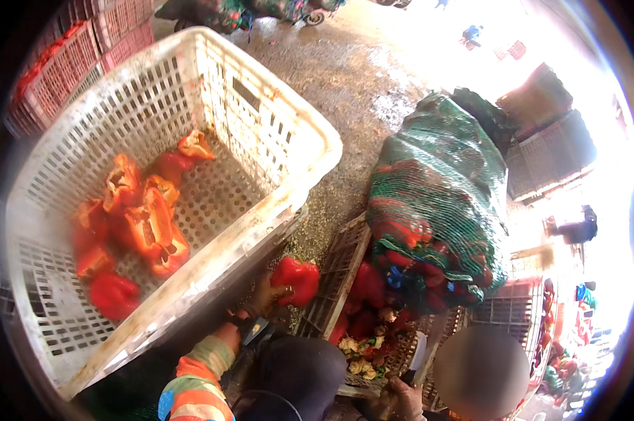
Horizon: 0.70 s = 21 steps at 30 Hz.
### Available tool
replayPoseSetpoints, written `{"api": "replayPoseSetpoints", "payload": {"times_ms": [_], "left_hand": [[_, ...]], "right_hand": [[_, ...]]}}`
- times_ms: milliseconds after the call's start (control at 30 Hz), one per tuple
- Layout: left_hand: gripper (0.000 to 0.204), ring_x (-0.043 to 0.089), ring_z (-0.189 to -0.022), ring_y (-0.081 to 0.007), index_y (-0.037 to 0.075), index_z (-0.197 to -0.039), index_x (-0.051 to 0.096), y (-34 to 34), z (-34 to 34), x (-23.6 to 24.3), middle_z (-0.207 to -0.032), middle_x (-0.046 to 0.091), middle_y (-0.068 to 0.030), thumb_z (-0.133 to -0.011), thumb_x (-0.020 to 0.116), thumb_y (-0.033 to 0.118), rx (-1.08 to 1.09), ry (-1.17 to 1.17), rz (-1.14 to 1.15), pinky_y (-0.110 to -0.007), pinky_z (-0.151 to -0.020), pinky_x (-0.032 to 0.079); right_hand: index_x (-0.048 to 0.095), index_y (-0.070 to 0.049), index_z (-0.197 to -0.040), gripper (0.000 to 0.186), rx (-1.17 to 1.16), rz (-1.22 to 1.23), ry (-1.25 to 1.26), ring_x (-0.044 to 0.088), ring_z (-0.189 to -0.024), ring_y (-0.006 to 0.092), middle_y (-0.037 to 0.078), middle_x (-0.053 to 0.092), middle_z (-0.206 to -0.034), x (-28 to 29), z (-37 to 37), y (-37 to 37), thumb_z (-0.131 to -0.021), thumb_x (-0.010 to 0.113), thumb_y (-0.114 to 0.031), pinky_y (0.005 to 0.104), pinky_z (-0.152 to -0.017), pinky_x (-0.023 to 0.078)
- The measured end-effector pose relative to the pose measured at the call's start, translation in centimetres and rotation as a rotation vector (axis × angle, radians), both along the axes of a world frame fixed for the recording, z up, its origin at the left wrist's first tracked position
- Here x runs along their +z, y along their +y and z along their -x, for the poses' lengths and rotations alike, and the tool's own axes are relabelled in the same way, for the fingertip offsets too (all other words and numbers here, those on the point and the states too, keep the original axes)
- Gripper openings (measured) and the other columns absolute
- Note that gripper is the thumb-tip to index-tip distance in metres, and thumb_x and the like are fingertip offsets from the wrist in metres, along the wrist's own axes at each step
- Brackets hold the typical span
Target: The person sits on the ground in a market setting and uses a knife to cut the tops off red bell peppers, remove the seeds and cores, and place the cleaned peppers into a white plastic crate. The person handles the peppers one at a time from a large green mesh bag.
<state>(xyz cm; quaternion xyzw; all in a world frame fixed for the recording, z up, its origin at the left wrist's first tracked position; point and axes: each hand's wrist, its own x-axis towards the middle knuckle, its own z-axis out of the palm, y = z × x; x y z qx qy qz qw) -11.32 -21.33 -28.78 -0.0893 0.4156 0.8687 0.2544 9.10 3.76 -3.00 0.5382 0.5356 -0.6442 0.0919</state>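
My left hand [265, 298], at the end of an orange-striped sleeve, is closed on a whole red pepper [297, 279] beside a large white perforated crate [306, 165]. Inside that crate lie several split and whole red-orange peppers [148, 221]. My right hand [394, 398], low in the head view, grips a knife [417, 354]. Just above it, a lower crate [327, 288] holds red peppers and pale pepper cores [359, 365]. A bulging green mesh sack [439, 175] of peppers lies over that crate's far part.
Red crates [71, 63] are stacked upper left, more sacks [225, 14] at the top. Dark crates [548, 151] stand right on the wet floor [310, 77]. A person [580, 224] is farther right. Another person's blurred head is at lower right [482, 372], near more crates [513, 302].
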Motion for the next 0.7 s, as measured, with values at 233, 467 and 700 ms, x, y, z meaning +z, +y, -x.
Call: {"api": "replayPoseSetpoints", "payload": {"times_ms": [233, 467, 700], "left_hand": [[0.068, 0.058, -0.095, -0.0158, 0.000, -0.123, 0.045, -0.4, -1.1, 21.2, -0.106, 0.060, -0.0080, -0.062, 0.075, 0.005, -0.253, 0.297, -0.081, -0.032, -0.082, 0.050], [0.061, 0.054, -0.097, -0.0131, 0.000, -0.113, 0.050, 6.3, -3.1, 34.7, -0.103, 0.059, -0.0066, -0.061, 0.078, 0.016, -0.724, 0.939, 0.373, -0.029, -0.089, 0.043], [0.097, 0.049, -0.109, -0.0212, 0.002, -0.136, 0.027, 11.7, -10.8, 41.3, -0.117, 0.051, -0.0147, -0.062, 0.084, 0.026, -0.387, 0.988, 0.147, -0.033, -0.091, 0.043]], "right_hand": [[0.055, 0.000, -0.112, 0.039, 0.297, -0.144, 0.470, 0.061, -0.082, 0.0145, 0.009, 0.062, -0.100, 4.5, 4.0, -2.3, -0.076, 0.069, 0.000, 0.0255, -0.061, 0.051], [0.037, -0.002, -0.132, 0.076, 0.483, -0.038, 1.063, 0.050, -0.111, 0.0171, 0.009, 0.052, -0.123, 9.9, 4.0, -0.5, -0.068, 0.077, -0.005, 0.0307, -0.095, 0.043], [0.036, -0.003, -0.133, 0.077, 0.001, 0.836, 1.151, 0.049, -0.114, 0.0275, 0.013, 0.049, -0.127, 12.5, -1.9, 0.2, -0.075, 0.066, -0.043, 0.0406, -0.100, 0.038]]}}
